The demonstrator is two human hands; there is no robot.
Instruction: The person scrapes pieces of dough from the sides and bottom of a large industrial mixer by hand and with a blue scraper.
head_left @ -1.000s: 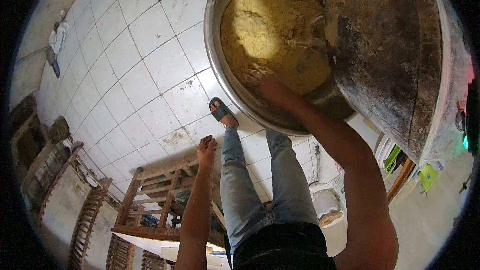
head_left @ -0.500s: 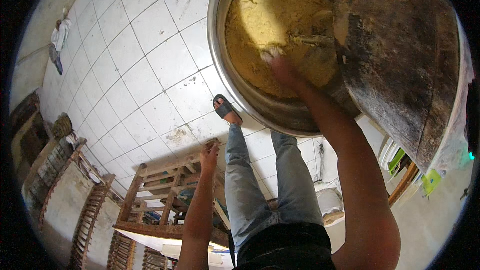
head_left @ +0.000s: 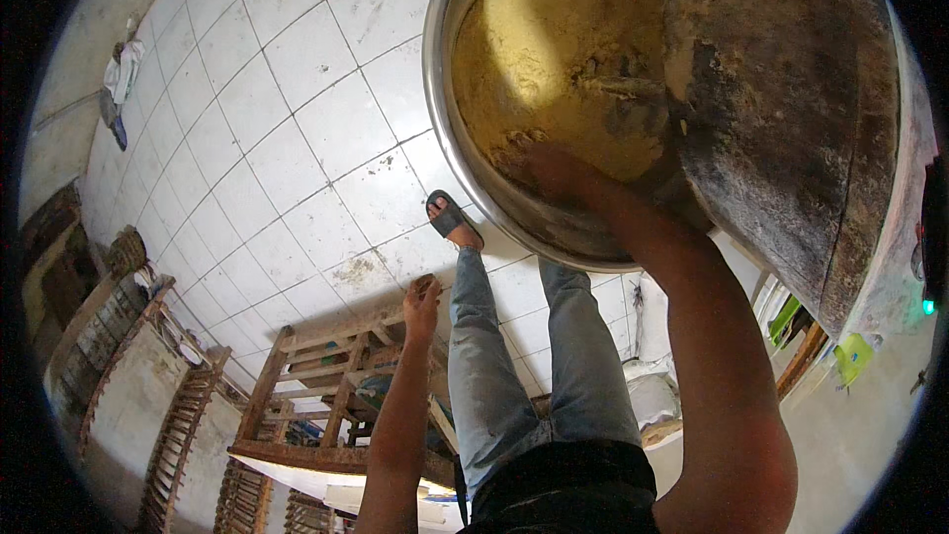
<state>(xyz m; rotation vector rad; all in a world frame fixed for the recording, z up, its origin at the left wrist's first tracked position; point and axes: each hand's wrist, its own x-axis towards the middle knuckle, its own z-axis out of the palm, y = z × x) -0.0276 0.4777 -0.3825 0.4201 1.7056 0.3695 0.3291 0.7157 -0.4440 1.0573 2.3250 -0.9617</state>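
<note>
A large round metal mixing bowl (head_left: 441, 109) holds a wide yellow mass of dough (head_left: 534, 30). My right hand (head_left: 542, 166) reaches into it at the near left, against the edge of the dough by the inner wall. Shadow and the dough there hide its fingers, so I cannot tell whether they grip any. A dark bar-like part (head_left: 628, 86) lies half sunk in the dough. Down to the left of my legs hangs my left hand (head_left: 422, 305), away from the bowl, its fingers loosely curled with nothing visible in them.
A big dark, stained machine body (head_left: 781, 109) overhangs the bowl's right side. White floor tiles (head_left: 287, 168) spread leftward. A wooden slatted rack (head_left: 316, 386) stands beside my left arm. My sandalled foot (head_left: 453, 219) is close to the bowl. A white sack (head_left: 650, 398) lies right of my legs.
My right hand has moved toward me and slightly left, from the middle of the dough to its near edge. My left hand has stayed low, its fingers a little more curled.
</note>
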